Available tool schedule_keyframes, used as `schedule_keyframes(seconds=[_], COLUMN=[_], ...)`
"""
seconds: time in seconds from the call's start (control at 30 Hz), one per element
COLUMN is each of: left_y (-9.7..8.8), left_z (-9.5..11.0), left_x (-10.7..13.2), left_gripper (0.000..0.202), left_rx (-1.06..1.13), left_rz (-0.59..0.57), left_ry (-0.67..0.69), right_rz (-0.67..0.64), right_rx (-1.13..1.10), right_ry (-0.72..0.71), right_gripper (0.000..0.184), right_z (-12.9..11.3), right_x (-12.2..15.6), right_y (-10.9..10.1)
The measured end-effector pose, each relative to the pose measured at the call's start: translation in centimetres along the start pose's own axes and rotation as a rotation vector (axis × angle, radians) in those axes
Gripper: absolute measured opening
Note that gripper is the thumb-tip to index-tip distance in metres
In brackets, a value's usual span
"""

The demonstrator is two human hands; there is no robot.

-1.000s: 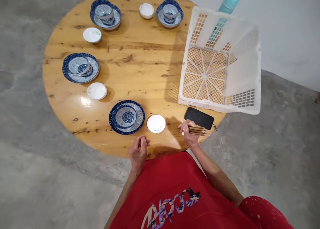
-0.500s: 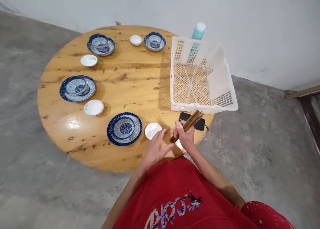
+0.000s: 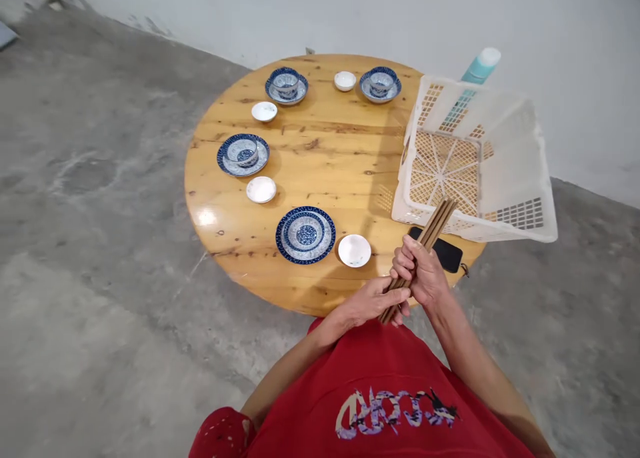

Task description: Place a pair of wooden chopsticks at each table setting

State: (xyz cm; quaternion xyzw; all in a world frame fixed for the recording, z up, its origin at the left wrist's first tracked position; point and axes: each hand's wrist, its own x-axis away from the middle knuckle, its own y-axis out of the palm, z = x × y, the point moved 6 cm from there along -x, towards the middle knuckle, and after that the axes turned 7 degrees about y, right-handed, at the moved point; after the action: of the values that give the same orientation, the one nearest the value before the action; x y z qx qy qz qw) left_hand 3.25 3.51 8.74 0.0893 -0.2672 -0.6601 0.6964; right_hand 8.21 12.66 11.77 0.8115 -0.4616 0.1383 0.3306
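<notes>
A bundle of brown wooden chopsticks (image 3: 436, 223) slants across in front of me at the table's near edge. My right hand (image 3: 423, 270) is wrapped round its middle. Lower down, my left hand (image 3: 374, 302) grips the bottom end of the same bundle, fingers closed. Just beyond my left hand lies a small white dish (image 3: 355, 251). To its left is a blue-and-white plate (image 3: 305, 258) with a matching bowl (image 3: 307, 234) on it. Partly behind my right hand, a black phone (image 3: 447, 255) rests on the table.
A white plastic basket (image 3: 510, 226) stands at the table's right, with a teal bottle (image 3: 477, 71) behind it. Round the wooden table (image 3: 325, 158) are more patterned plates with bowls (image 3: 244, 153) and small white dishes (image 3: 261, 189). A pale wall (image 3: 350, 18) rises behind.
My left hand has come off the space by the white dish and closed on the chopsticks' lower end. My view has turned left, so the table appears farther right.
</notes>
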Motion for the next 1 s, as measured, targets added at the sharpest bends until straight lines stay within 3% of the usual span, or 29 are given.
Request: schedule_keyframes(seconds=[0.17, 0.3, 0.43, 0.63, 1.0], left_y=[-0.9, -2.6, -4.2, -4.4, -2.8], left_z=[-0.5, -0.9, -1.0, -1.9, -1.3], left_x=[1.4, 2.3, 3.0, 3.9, 4.3], left_gripper=[0.045, 0.046, 0.042, 0.045, 0.043], left_rx=[0.028, 0.036, 0.032, -0.004, -0.183], left_rz=[0.056, 0.084, 0.142, 0.145, 0.303], left_ry=[0.029, 0.061, 0.081, 0.054, 0.170], right_rz=[0.032, 0.175, 0.215, 0.249, 0.199], right_rx=[0.078, 0.343, 0.499, 0.411, 0.251], right_ry=[-0.010, -0.213, -0.372, -0.344, -0.318], right_gripper=[0.042, 0.039, 0.031, 0.033, 0.033], right_z=[1.5, 2.7, 3.5, 4.5, 4.1], right_x=[-0.6, -0.1, 1.1, 2.1, 3.0], right_y=[0.6, 0.5, 0.9, 0.8, 0.3])
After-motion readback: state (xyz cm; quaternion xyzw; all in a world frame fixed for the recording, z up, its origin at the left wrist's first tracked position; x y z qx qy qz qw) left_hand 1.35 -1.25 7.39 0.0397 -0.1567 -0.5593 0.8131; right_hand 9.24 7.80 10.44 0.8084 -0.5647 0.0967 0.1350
